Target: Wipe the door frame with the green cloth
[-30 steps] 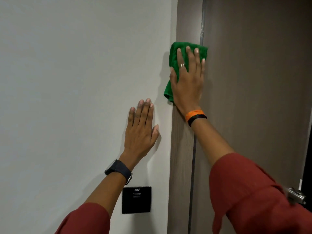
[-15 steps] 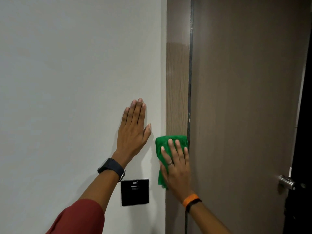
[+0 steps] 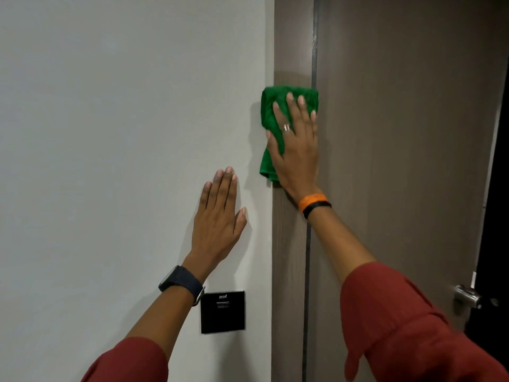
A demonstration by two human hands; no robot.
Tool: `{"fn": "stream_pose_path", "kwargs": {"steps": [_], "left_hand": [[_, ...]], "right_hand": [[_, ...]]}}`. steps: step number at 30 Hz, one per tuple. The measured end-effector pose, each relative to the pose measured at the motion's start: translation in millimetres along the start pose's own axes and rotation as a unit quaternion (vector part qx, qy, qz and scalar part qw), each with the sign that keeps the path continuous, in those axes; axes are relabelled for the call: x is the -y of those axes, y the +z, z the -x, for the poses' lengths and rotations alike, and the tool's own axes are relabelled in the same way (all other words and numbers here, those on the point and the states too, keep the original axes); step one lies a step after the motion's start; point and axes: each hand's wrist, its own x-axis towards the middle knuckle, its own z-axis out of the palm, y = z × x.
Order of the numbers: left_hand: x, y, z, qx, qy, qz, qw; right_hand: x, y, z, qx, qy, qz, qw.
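Pressing under flat right hand (image 3: 296, 150): green cloth (image 3: 268, 117) on door frame (image 3: 289, 244).

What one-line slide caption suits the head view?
Right hand presses the green cloth flat on the door frame while the left hand rests on the white wall.

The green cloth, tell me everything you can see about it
The green cloth is bright green, soft and fuzzy like microfibre, folded into a thick pad. The right hand presses it flat against the brown wood-look door frame, palm and spread fingers covering its middle. Its top edge spans the frame's width, the left side laps slightly over the white wall, and a loose end hangs below the thumb.
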Motion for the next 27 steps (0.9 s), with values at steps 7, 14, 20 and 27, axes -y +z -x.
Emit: {"fn": "stream_pose_path", "kwargs": {"steps": [7,14,20,27], "left_hand": [[-8,-10,47,0.051,-0.006,0.047,0.998],[-33,-9,130,0.139,-0.017,0.068,0.988],[-53,-16,200,0.155,-0.032,0.095,0.983],[-55,-38,362,0.291,-0.137,0.121,0.939]], "right_hand": [[12,-29,173,0.02,0.082,-0.106,0.991],[29,-62,266,0.102,0.126,-0.099,0.982],[60,-85,347,0.169,0.183,-0.071,0.966],[130,-122,481,0.37,0.269,-0.13,0.88]]}}
